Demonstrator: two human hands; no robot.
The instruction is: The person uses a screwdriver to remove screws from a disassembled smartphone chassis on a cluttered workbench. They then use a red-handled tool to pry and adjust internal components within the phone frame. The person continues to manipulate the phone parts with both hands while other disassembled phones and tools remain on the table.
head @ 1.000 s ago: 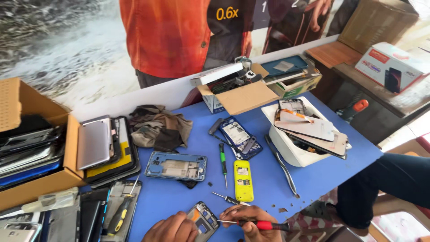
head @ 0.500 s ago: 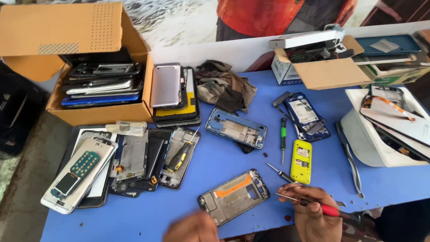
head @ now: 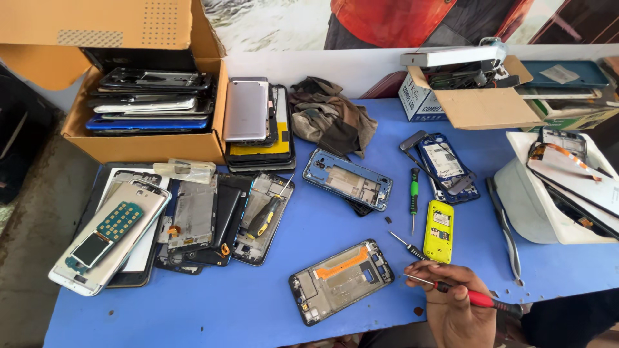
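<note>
Screwdriver work on the opened phone frame point(head: 341, 281) at lower centre seems paused: right hand point(head: 456, 309) grips the red screwdriver point(head: 474, 296) just beside it, left hand unseen, so the tip needs bringing onto a screw

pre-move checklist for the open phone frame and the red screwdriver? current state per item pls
1. Red screwdriver gripped: ok, right hand is closed around its handle.
2. Tip position: not ok, the tip points toward the open phone frame but sits off its right edge, not on a screw.
3. Frame steadied: not ok, no hand is on it; the left hand is out of view.
4. Frame lying flat, inside up, on the blue table: ok.
5. Loose screws accounted for: cannot tell, only small dark specks show near the yellow phone.
6. Spare green screwdriver within reach: ok.
</note>
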